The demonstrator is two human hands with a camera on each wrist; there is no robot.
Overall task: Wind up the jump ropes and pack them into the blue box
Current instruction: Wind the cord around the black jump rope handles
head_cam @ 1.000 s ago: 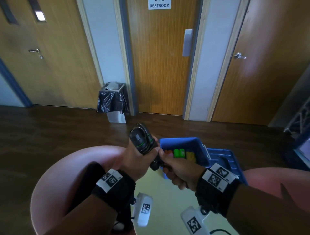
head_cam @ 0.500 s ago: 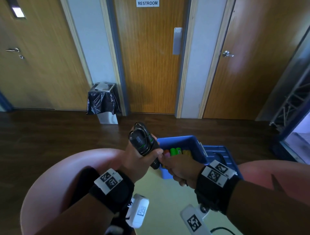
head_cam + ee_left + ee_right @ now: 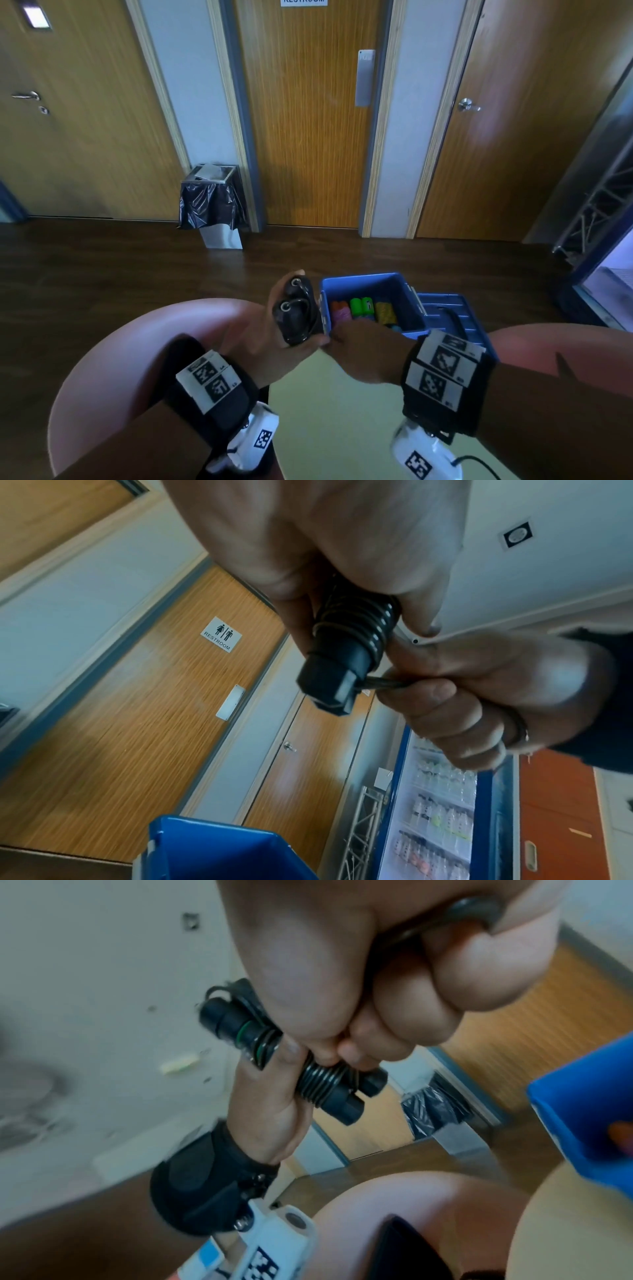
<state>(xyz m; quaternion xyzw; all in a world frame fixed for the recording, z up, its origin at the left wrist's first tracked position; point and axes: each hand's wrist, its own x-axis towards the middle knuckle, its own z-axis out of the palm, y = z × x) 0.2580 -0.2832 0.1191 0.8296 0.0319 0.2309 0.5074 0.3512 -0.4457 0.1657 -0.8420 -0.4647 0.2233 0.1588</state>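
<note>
My left hand (image 3: 274,337) grips a black jump rope (image 3: 296,317) by its two handles, with the cord coiled tightly around them (image 3: 356,623) (image 3: 320,1081). My right hand (image 3: 363,353) meets it from the right and pinches the loose end of the cord (image 3: 387,683) beside the handle ends. The open blue box (image 3: 414,311) stands just behind both hands on a pale table (image 3: 335,421). Inside it lie several wound ropes, pink, green and yellow (image 3: 363,308).
The box's blue lid (image 3: 445,308) lies to its right. Pink chair backs (image 3: 113,356) curve on either side of the table. A bin with a black liner (image 3: 212,202) stands by the far restroom door (image 3: 308,137). A drinks fridge (image 3: 441,818) stands at the right.
The rope bundle has tilted so its handle ends face me and has dropped closer to the box's left rim. My right hand stayed on the cord end. The head view panned right.
</note>
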